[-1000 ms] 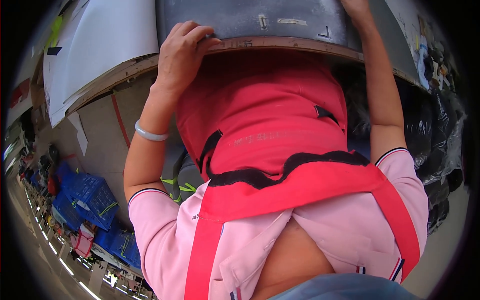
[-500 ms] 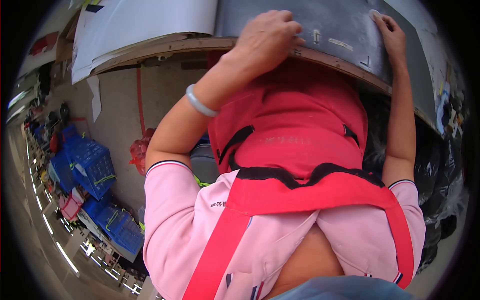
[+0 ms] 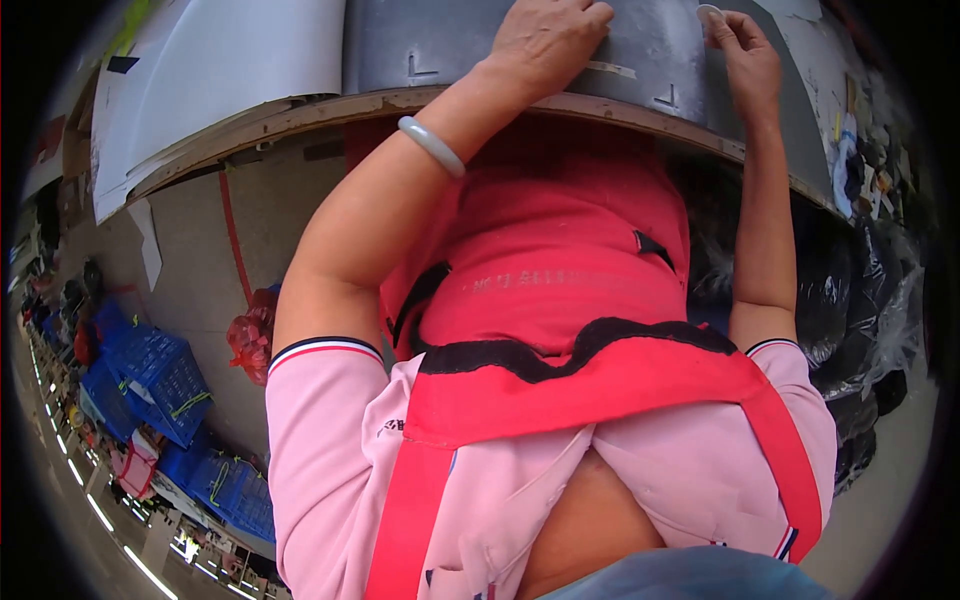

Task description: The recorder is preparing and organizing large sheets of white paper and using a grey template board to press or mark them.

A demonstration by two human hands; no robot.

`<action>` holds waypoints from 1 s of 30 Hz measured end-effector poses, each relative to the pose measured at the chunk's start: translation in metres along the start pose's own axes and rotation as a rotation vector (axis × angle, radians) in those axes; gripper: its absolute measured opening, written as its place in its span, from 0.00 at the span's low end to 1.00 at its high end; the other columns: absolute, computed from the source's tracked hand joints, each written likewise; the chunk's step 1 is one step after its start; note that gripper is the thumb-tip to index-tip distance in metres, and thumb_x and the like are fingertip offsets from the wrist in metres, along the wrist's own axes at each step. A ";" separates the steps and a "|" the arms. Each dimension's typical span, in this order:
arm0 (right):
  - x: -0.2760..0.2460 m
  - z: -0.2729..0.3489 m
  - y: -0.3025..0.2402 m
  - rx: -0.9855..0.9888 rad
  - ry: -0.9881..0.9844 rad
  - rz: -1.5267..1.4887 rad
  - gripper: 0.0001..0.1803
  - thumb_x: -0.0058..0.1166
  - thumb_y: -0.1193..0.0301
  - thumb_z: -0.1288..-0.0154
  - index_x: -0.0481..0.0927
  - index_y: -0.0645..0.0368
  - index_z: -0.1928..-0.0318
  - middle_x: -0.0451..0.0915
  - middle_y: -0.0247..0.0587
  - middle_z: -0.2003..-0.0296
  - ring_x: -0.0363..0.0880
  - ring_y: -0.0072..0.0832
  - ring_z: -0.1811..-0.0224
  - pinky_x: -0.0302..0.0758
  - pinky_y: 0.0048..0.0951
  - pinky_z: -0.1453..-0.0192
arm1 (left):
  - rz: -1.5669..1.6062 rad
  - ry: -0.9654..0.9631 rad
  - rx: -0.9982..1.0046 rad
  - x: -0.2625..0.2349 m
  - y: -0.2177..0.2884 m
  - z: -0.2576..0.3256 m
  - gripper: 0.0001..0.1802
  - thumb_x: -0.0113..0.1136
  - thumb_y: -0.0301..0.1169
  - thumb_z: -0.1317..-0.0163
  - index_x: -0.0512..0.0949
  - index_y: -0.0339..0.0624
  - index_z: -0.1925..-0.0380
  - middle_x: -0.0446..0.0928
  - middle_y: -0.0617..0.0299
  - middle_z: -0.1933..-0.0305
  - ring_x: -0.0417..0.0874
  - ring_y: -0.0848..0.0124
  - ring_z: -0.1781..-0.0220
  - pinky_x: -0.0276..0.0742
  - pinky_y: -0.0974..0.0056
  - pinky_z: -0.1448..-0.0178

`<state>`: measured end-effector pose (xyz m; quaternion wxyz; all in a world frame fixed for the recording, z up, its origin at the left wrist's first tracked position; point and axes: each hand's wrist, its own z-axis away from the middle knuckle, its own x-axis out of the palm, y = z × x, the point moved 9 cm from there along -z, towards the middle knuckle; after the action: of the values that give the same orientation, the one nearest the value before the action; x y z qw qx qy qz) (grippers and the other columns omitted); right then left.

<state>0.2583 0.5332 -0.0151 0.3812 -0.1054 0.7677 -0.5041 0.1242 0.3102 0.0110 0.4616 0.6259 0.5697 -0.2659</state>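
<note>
Along the near edge of the worktable lies a dark grey panel (image 3: 655,45) with L-shaped corner marks and whitish smears. My left hand (image 3: 553,45) is over the panel's middle with its fingers curled together; whatever they pinch, if anything, is hidden. A pale bangle (image 3: 431,146) circles that wrist. Between thumb and fingers, my right hand (image 3: 750,65) pinches a small white disc (image 3: 710,13) by the panel's right end. A pale strip (image 3: 611,69) lies on the panel beside my left hand.
White sheets (image 3: 235,60) cover the table's left part, their edge overhanging. A darker grey sheet (image 3: 775,95) lies to the right. Blue crates (image 3: 160,375) and a red plastic bag (image 3: 252,338) are at the lower left. Black plastic bags (image 3: 850,310) stand at the right.
My left hand has moved right along the panel and now covers the small slot there. My right hand has shifted slightly right relative to the panel, keeping the white disc. The whole view has shifted.
</note>
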 end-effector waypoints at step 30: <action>0.038 0.102 -0.063 0.344 -0.545 0.334 0.12 0.58 0.66 0.28 0.80 0.59 0.52 0.77 0.29 0.74 0.73 0.14 0.72 0.73 0.20 0.68 | 0.007 -0.052 -0.122 0.002 -0.003 0.001 0.17 0.50 0.39 0.28 0.80 0.47 0.46 0.74 0.51 0.38 0.68 0.50 0.29 0.56 0.26 0.29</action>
<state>0.2888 0.4117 -0.0007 0.6611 -0.0432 0.5487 -0.5099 0.1223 0.3100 0.0082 0.5144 0.5916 0.5704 -0.2450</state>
